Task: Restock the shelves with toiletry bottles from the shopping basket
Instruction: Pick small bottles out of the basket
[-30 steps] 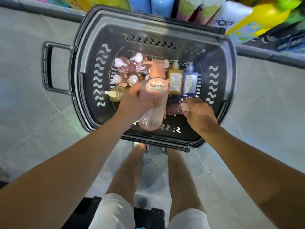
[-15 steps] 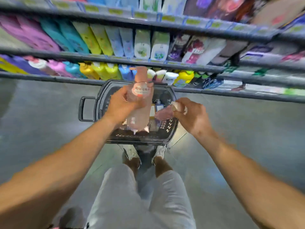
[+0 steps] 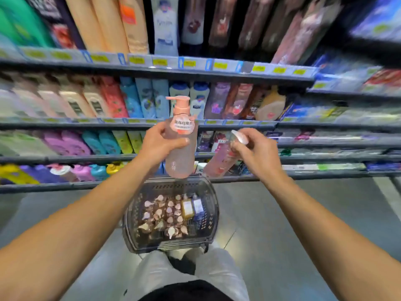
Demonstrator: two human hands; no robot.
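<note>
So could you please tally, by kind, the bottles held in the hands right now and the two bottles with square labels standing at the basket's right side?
Pink pump bottle, in left hand: 1
Pink white-capped bottle, in right hand: 1
Amber bottle in basket: 1
Blue bottle in basket: 1
Total: 4

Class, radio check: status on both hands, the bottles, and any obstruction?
Left hand grips pink pump bottle, upright. Right hand holds tilted pink bottle. Basket below, part full. Shelves ahead; nothing blocking.

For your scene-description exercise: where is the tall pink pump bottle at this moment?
Head view, centre: the tall pink pump bottle is held upright in the left hand, above the shopping basket, before the shelves.
</note>
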